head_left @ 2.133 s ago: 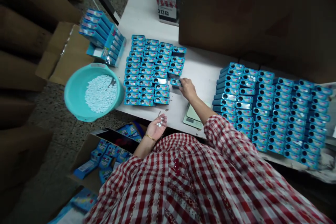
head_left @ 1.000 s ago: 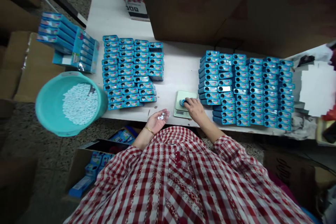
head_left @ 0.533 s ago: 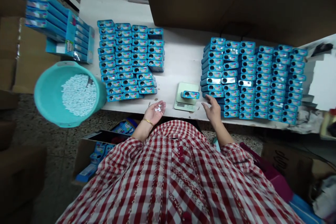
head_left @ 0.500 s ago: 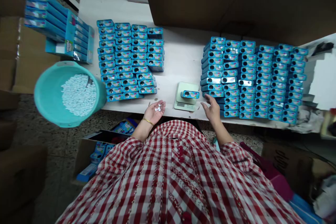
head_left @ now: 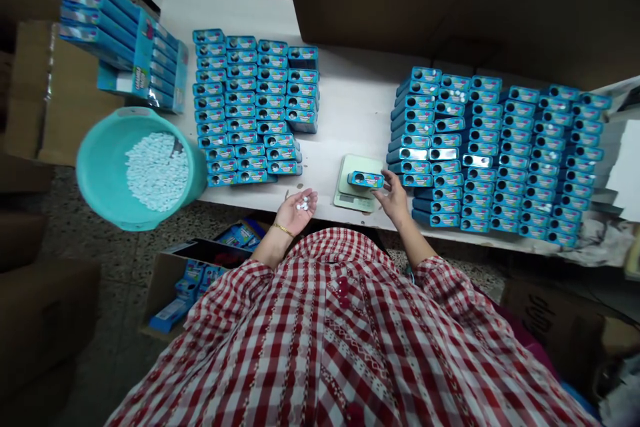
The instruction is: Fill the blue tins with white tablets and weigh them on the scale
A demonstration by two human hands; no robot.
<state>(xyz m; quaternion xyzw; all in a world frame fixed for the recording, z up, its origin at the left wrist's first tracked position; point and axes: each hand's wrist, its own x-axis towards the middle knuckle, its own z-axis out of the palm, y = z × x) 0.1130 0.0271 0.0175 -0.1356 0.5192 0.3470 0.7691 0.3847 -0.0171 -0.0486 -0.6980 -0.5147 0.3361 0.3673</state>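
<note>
A small blue candy box (head_left: 366, 179) stands on a pale kitchen scale (head_left: 345, 199) at the front of the table. My right hand (head_left: 394, 199) is at the box's right end, thumb and fingers apart; whether the fingertips touch it I cannot tell. Left of the scale, my left hand (head_left: 296, 213) is turned palm up with a few small white candies (head_left: 303, 203) lying in it. Many more white candies (head_left: 157, 173) fill the bottom of a turquoise tub (head_left: 100, 180) at the left, and a dark scoop-like thing (head_left: 177, 147) pokes out of them.
Rows of blue boxes stand left (head_left: 240, 97) and right (head_left: 480, 147) of the scale; candies lie on some right ones. A display carton (head_left: 141, 57) is behind the tub. A large brown carton (head_left: 375, 0) borders the table's back. An open box (head_left: 155, 287) sits below the front edge.
My right hand has moved left, from the right-hand rows to the box on the scale. My left hand still holds the candies palm up. The whole view has shifted slightly.
</note>
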